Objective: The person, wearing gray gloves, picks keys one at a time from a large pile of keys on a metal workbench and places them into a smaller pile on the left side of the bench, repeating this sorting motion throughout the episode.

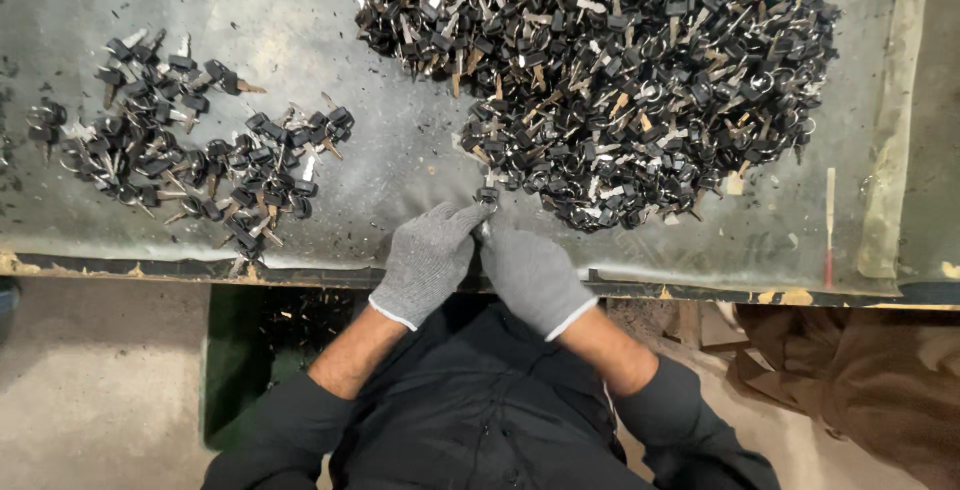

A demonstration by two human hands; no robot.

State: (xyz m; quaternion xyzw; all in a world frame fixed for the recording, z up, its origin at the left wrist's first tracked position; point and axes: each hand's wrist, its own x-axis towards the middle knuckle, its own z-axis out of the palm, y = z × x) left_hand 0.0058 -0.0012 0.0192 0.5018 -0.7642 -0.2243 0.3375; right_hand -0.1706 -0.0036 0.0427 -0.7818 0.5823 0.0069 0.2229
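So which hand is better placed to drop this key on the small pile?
Probably the left hand: the small pile lies on its side, the big heap on the right. Both hands pinch the key.

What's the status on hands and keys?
Left hand and right hand together pinch one key. Big pile ahead, small pile left. Nothing blocking.

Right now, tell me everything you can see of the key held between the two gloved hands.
The key has a black head, plastic by its look; the blade is hidden by the gloves. It sits pinched between the fingertips of the left hand and the right hand, both in grey knit gloves, just above the table's near edge, close to the large pile of keys.
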